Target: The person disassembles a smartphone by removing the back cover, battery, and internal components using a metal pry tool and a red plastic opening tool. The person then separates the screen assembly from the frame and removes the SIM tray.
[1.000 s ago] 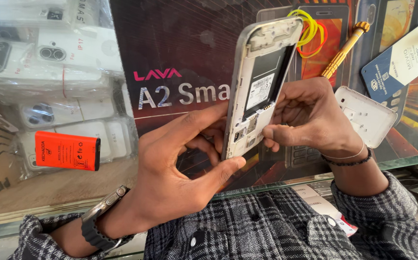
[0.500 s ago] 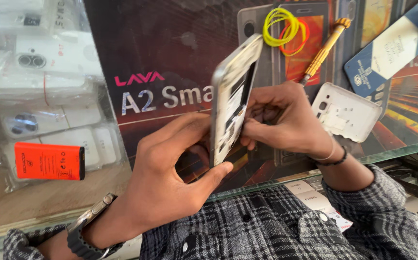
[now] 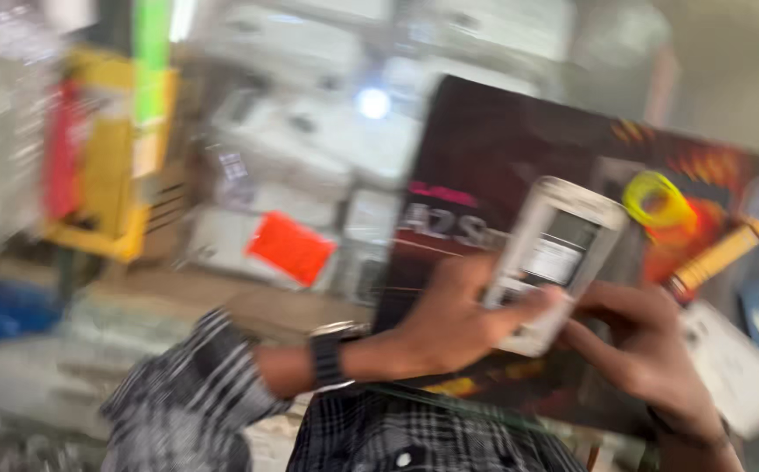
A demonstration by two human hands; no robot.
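Two hands are closed on a white phone (image 3: 547, 262) with its back cover off, held upright above a glass counter (image 3: 484, 411). The lower body is clasped by the left hand (image 3: 449, 319), while its bottom edge is pinched by the right hand (image 3: 637, 345). Because the view is heavily blurred, finger placement cannot be read exactly. A slip could be risked, the open back being knocked against the counter. Beyond, a yellow band (image 3: 657, 199), a brass-coloured tool (image 3: 716, 258) and an orange label (image 3: 290, 247) are seen.
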